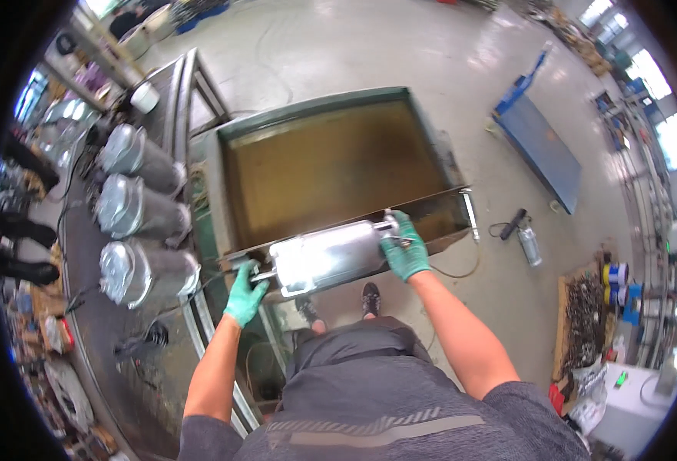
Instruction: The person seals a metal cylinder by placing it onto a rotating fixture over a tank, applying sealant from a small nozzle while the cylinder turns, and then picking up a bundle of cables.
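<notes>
A shiny metal cylinder [327, 257] with fittings at both ends lies level between my hands, at the near edge of a tank [315, 107] of brownish liquid. My left hand [246, 296], in a green glove, closes on the thin stub at the cylinder's left end. At the other end, my right hand [406, 250], gloved the same way, grips the fitting, with its fingers partly hidden. Whether the cylinder rests on the tank's rim or is held just above it, I cannot tell.
On the metal bench [112, 361] to the left stand several plastic-wrapped cylinders [142, 211]. A blue platform cart [542, 150] stands on the floor at the far right. Nearer are a bottle [529, 246] and a crate of small metal parts [584, 323]. A hose loops by the tank.
</notes>
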Demonstrator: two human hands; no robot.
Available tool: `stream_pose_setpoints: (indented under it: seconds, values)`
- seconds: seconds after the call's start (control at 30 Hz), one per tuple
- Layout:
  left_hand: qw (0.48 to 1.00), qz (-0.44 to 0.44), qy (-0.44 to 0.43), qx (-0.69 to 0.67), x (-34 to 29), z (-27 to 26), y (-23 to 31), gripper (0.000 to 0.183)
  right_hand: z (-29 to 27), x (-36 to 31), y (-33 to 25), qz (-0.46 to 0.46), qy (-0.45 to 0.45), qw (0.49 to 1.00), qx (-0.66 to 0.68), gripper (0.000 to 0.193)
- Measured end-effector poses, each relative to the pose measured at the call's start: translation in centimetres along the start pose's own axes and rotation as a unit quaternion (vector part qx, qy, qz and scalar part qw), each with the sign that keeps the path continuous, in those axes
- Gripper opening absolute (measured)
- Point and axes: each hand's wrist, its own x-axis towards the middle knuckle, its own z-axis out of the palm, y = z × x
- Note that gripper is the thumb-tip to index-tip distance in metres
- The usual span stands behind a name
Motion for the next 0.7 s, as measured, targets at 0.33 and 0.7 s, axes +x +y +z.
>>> stream_pose_setpoints:
  seconds: [0.33, 0.7]
  values:
    - [0.998, -0.007, 0.050, -0.043, -0.6, -0.3, 1.7, 0.077, -3.4, -1.7, -3.1, -0.047, -0.055, 0.997, -0.010, 0.080]
    - [0.953, 0.022, 0.297, -0.056, -4.4, 1.6, 6.6, 0.056, -19.3, 2.7, 21.5, 0.174, 0.295, 0.926, -0.161, 0.028]
